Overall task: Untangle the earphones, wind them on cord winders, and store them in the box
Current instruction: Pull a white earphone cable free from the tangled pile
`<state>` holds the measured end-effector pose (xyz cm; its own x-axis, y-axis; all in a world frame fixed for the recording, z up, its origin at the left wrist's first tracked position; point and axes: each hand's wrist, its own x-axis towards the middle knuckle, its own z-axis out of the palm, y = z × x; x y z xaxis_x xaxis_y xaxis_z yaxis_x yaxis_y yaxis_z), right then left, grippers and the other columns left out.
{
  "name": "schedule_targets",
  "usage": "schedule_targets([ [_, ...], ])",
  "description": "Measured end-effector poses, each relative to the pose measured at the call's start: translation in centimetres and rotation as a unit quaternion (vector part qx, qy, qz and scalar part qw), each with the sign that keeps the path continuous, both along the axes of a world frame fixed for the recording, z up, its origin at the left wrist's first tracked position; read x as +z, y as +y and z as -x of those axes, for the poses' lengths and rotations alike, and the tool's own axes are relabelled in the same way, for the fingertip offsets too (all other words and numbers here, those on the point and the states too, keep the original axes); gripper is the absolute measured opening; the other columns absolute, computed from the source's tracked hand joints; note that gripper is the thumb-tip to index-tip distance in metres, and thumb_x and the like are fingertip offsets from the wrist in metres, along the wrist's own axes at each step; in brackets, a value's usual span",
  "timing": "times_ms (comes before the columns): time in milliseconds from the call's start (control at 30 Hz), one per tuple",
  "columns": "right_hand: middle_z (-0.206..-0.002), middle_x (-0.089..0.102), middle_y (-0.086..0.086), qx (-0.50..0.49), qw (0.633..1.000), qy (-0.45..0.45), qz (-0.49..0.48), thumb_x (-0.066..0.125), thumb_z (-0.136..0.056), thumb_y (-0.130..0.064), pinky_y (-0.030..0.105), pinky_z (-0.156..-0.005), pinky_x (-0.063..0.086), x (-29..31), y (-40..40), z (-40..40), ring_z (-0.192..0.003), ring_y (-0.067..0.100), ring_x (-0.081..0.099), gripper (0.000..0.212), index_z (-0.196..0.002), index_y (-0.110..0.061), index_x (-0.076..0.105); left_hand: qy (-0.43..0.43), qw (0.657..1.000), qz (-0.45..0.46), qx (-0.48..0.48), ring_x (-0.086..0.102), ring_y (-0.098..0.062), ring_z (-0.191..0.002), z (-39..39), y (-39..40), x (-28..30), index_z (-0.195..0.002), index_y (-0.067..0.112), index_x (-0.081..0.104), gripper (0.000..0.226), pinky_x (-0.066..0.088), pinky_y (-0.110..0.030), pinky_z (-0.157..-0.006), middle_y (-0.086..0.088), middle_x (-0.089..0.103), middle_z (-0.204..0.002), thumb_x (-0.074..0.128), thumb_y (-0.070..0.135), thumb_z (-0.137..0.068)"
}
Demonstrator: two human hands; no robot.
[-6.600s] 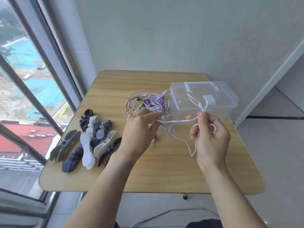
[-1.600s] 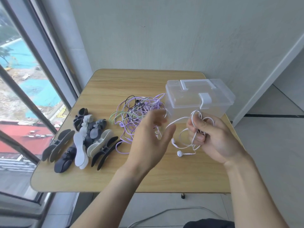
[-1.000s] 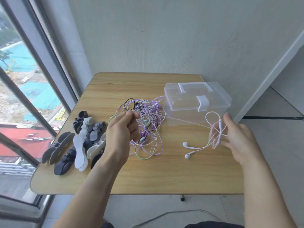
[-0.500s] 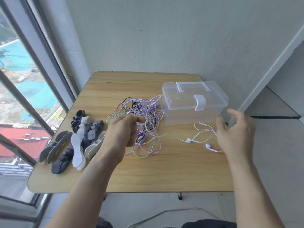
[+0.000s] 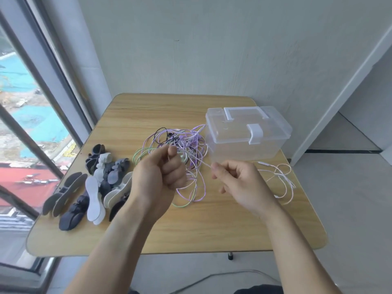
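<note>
A tangle of purple, green, black and pale earphone cords (image 5: 188,145) lies mid-table. My left hand (image 5: 158,175) hovers over its near side, fingers curled, pinching a pale cord. My right hand (image 5: 237,181) pinches the same pale cord (image 5: 202,162) a short way to the right, stretching it between the hands. A freed white earphone set (image 5: 280,177) lies loose on the table right of my right hand. The clear lidded box (image 5: 248,132) stands closed behind it. Several black, grey and white cord winders (image 5: 93,183) are piled at the left.
The wooden table (image 5: 191,230) has rounded corners and its near edge is close to me. A window with a metal frame (image 5: 42,85) runs along the left, and a plain wall stands behind. A cable (image 5: 212,281) lies on the floor below.
My right hand left the white earphones on the table at the right and came back to pinch a pale cord beside my left hand. My left hand stayed at the tangle.
</note>
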<state>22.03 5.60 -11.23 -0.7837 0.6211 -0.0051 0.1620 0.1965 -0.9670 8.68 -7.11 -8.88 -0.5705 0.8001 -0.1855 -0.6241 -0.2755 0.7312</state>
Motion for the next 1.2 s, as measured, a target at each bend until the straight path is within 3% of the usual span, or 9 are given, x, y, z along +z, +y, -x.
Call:
schedule_targets([
  [67, -0.044, 0.046, -0.017, -0.013, 0.999, -0.038, -0.006, 0.059, -0.100, -0.029, 0.034, -0.057, 0.045, -0.6, 0.2, -0.1, -0.037, 0.007, 0.041, 0.030, -0.080, -0.008, 0.067, -0.015, 0.998, -0.036, 0.054, 0.028, -0.011, -0.048, 0.5, 0.1, -0.1, -0.087, 0.013, 0.054, 0.028, 0.029, -0.020, -0.044, 0.005, 0.033, -0.060, 0.033, 0.015, -0.104],
  [233, -0.050, 0.040, -0.012, 0.029, 0.983, -0.130, -0.128, 0.062, -0.096, -0.039, 0.022, -0.050, 0.028, -1.4, 0.4, -0.2, -0.045, 0.005, 0.032, 0.030, -0.075, -0.019, 0.071, 0.137, 0.986, -0.005, 0.092, 0.070, -0.015, -0.080, 0.2, 0.1, -0.6, -0.112, 0.007, 0.062, 0.026, 0.051, -0.020, -0.064, -0.002, 0.074, -0.089, 0.037, 0.012, -0.107],
  [367, -0.052, 0.038, -0.011, 0.078, 0.976, -0.150, -0.138, 0.064, -0.094, -0.045, 0.025, -0.051, 0.028, -1.3, -0.1, -0.1, -0.050, 0.007, 0.032, 0.032, -0.077, -0.020, 0.074, 0.208, 0.975, 0.021, 0.077, 0.073, -0.019, -0.096, -0.3, 0.0, -0.7, -0.109, 0.013, 0.066, 0.022, 0.053, -0.021, -0.069, -0.005, 0.077, -0.100, 0.044, 0.017, -0.105],
  [567, -0.042, 0.044, -0.017, 0.094, 0.964, -0.201, -0.146, 0.065, -0.093, -0.046, 0.016, -0.045, 0.028, -0.8, -0.4, -0.2, -0.044, 0.005, 0.037, 0.032, -0.073, -0.023, 0.074, 0.282, 0.956, 0.055, 0.065, 0.071, -0.015, -0.105, -0.6, 0.1, -0.9, -0.114, 0.006, 0.067, 0.021, 0.053, -0.020, -0.064, 0.000, 0.077, -0.103, 0.049, 0.011, -0.103],
  [667, -0.044, 0.045, -0.016, 0.088, 0.962, -0.218, -0.138, 0.069, -0.091, -0.044, 0.015, -0.045, 0.028, -0.6, -0.5, -0.3, -0.045, 0.005, 0.038, 0.030, -0.067, -0.025, 0.072, 0.322, 0.942, 0.087, 0.034, 0.071, -0.008, -0.103, -0.6, 0.1, -1.1, -0.116, 0.008, 0.068, 0.021, 0.054, -0.020, -0.074, 0.003, 0.076, -0.110, 0.055, 0.008, -0.100],
  [867, -0.057, 0.049, -0.007, 0.150, 0.933, -0.308, -0.109, 0.074, -0.082, -0.047, 0.024, -0.052, 0.029, 0.2, -0.6, -0.8, -0.054, 0.010, 0.036, 0.026, -0.066, -0.026, 0.077, 0.379, 0.912, 0.154, -0.023, 0.073, -0.007, -0.095, -1.0, 0.4, -2.4, -0.087, -0.004, 0.071, 0.011, 0.055, -0.017, -0.083, 0.002, 0.076, -0.104, 0.063, -0.002, -0.093],
  [1000, -0.054, 0.046, -0.002, 0.218, 0.938, -0.261, -0.068, 0.079, -0.082, -0.038, 0.025, -0.052, 0.025, 0.9, -0.6, -1.1, -0.048, 0.008, 0.032, 0.022, -0.067, -0.022, 0.079, 0.406, 0.899, 0.166, -0.017, 0.075, -0.010, -0.089, -1.5, 0.7, -2.6, -0.100, -0.001, 0.069, 0.013, 0.056, -0.020, -0.082, -0.002, 0.076, -0.102, 0.058, -0.003, -0.096],
  [1100, -0.044, 0.037, -0.004, 0.254, 0.952, -0.170, 0.000, 0.078, -0.081, -0.036, 0.029, -0.050, 0.020, 1.3, -0.2, -1.5, -0.044, 0.011, 0.026, 0.020, -0.066, -0.023, 0.077, 0.489, 0.849, 0.193, -0.050, 0.073, -0.010, -0.076, -1.6, 0.6, -2.8, -0.096, 0.007, 0.068, 0.019, 0.057, -0.025, -0.077, 0.002, 0.076, -0.088, 0.051, -0.001, -0.098],
  [1200, -0.059, 0.055, 0.002, 0.236, 0.963, -0.044, 0.124, 0.075, -0.080, -0.026, 0.023, -0.048, 0.018, 1.8, 0.6, -2.0, -0.044, 0.009, 0.026, 0.013, -0.077, -0.014, 0.077, 0.526, 0.814, 0.207, -0.132, 0.064, -0.007, -0.061, -1.3, 0.3, -2.6, -0.092, 0.012, 0.068, 0.023, 0.052, -0.024, -0.066, 0.011, 0.069, -0.072, 0.048, 0.002, -0.099],
])
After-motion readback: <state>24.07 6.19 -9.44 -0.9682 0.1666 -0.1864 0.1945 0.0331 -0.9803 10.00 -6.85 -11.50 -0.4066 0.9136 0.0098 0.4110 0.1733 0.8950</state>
